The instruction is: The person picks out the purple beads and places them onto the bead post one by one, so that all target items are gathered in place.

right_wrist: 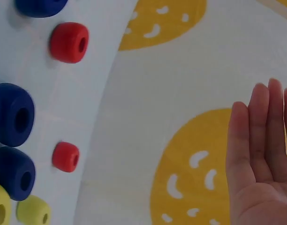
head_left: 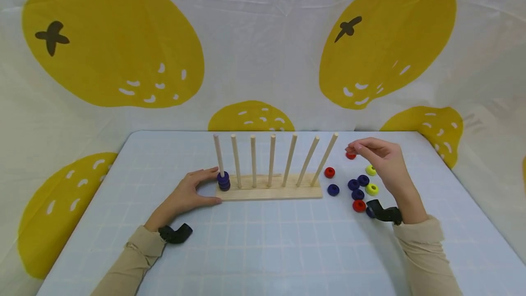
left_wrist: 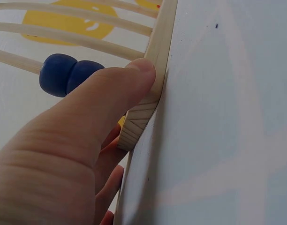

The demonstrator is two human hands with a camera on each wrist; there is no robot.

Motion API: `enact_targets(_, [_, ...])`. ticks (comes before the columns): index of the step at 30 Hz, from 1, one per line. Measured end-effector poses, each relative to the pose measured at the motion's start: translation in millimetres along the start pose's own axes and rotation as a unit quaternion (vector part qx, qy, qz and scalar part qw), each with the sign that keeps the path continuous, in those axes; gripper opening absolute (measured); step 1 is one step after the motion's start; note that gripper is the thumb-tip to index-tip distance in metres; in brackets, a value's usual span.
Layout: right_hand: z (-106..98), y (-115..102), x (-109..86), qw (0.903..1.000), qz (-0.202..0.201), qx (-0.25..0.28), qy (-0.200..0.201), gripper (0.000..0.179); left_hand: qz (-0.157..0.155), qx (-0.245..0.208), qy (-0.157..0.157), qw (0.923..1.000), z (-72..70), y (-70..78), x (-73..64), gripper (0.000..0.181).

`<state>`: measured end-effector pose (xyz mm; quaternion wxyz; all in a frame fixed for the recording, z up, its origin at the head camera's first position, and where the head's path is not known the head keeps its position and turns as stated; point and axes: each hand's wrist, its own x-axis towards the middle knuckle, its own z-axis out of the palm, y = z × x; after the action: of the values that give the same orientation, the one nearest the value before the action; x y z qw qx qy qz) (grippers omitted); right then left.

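Beige sleeves (head_left: 427, 259) come in nearest the camera, with a small black device (head_left: 176, 233) at each wrist. Between them spreads the pale blue checked counter (head_left: 267, 250).

Toward the counter's far edge, left of its right side, stands a wooden peg rack (head_left: 269, 193), with seven upright pegs along its base. Its leftmost peg carries a short stack of dark blue beads (head_left: 223, 181); the other six are bare.

The person's left hand (head_left: 186, 193) grips the left end of the base, thumb on the front side and fingers behind, just beside that stack.

On the other side, the right hand (head_left: 384, 159) is raised over the counter near its far right corner. Its fingers lie straight and side by side in the right wrist view, holding nothing. From the head, the fingertips overlap a red bead (head_left: 350, 155) lying toward the far edge.

Loose beads are scattered between the rack and the counter's right edge: another red one (head_left: 329, 172) close to the rack, a blue one (head_left: 333, 190) nearer the camera, then a cluster of blue, yellow and red.

Behind the far edge hangs white cloth (head_left: 263, 49) printed with large yellow lemons.
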<state>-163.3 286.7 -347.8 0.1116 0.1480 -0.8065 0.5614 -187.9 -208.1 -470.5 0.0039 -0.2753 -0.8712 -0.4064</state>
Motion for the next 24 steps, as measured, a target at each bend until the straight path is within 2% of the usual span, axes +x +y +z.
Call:
enact_targets(5, [-2, 24, 0.7, 0.9941, 0.055, -0.039, -0.085, 0.021, -0.010, 0.004, 0.000, 0.9999, 0.6, 0.3, -0.8, 0.073])
enact_targets(8, [-2, 34, 1.5, 0.9822, 0.088, -0.069, -0.150, 0.021, -0.011, 0.002, 0.000, 0.9999, 1.1, 0.1, -1.0, 0.073])
enact_targets(11, [-1, 41, 2.4, 0.9689, 0.107, -0.070, -0.212, 0.021, -0.009, 0.001, 0.001, 1.0000, 0.9, 0.1, -1.1, 0.072])
enact_targets(15, [1, 47, 2.3, 0.9515, 0.109, -0.065, -0.280, 0.021, -0.002, 0.000, 0.003, 1.0000, 0.6, 0.1, -0.8, 0.072])
enact_targets(19, [5, 50, 0.6, 0.9344, 0.103, -0.081, -0.331, 0.024, -0.005, 0.000, 0.002, 1.0000, 0.4, 0.3, -0.9, 0.072])
enact_targets(21, [8, 50, -0.3, 0.9278, 0.102, -0.093, -0.347, 0.026, -0.008, 0.000, 0.002, 1.0000, 0.3, 0.2, -1.1, 0.071])
enact_targets(24, [13, 50, -0.6, 0.9227, 0.100, -0.111, -0.356, 0.028, -0.007, 0.000, 0.002, 1.0000, 0.4, -0.5, -0.9, 0.071])
